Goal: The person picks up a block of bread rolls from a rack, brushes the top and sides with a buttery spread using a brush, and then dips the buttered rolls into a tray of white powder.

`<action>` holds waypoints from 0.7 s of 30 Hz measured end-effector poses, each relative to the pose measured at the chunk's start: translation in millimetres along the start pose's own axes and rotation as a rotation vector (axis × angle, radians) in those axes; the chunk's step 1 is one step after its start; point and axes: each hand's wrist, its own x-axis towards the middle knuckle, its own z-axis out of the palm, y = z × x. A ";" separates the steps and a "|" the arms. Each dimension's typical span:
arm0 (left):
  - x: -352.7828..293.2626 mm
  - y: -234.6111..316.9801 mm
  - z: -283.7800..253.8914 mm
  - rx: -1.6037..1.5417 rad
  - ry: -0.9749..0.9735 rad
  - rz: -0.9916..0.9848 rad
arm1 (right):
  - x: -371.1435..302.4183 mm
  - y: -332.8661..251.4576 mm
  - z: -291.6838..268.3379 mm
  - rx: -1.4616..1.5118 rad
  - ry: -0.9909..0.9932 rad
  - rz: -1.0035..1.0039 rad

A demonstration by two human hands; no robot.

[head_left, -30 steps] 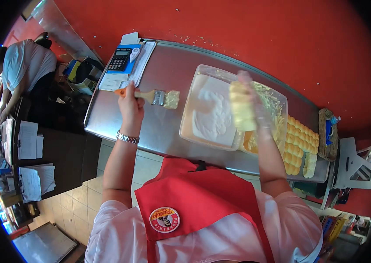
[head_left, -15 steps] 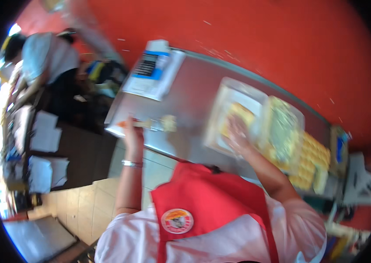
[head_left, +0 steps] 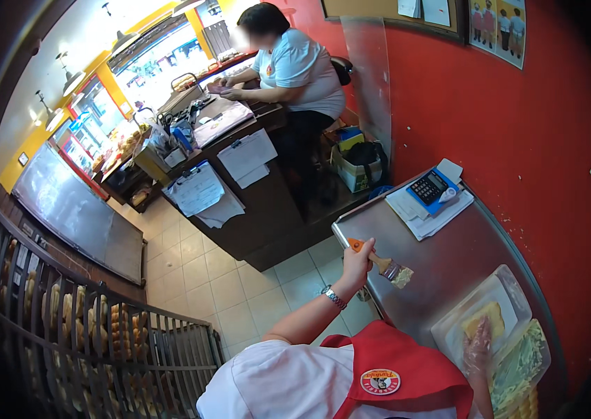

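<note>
My left hand is closed around a pastry brush with an orange-tipped wooden handle. Pale yellow spread coats its bristles, which hang over the steel table. In a clear plastic glove, my right hand rests with fingers stretched out on a flat yellow slab of bread or cake. That slab lies inside a translucent plastic container. Beside it, a second tub holds pale greenish-yellow spread, smeared up its walls.
A blue calculator lies on papers at the table's far end. Beyond, a person sits at a dark counter hung with clipboards. To my left stands a rack of bread; a red wall runs along the right.
The view has swung left, bringing the counter, seated person and bread rack into sight. My left hand still grips the brush, and my right hand is still on the slab.
</note>
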 end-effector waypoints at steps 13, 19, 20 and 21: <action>-0.1 -9.2 13.6 0.229 0.082 0.218 | -19.8 29.5 28.2 -0.146 0.263 0.007; -10.2 -9.9 23.1 0.041 0.044 0.150 | 7.9 0.8 9.9 0.222 0.095 0.007; -7.2 -13.2 24.3 0.050 0.000 0.146 | -1.6 0.1 -4.1 0.380 0.033 0.142; -7.4 -17.3 27.1 0.054 -0.035 0.154 | -8.0 -5.6 -29.4 0.543 -0.024 0.263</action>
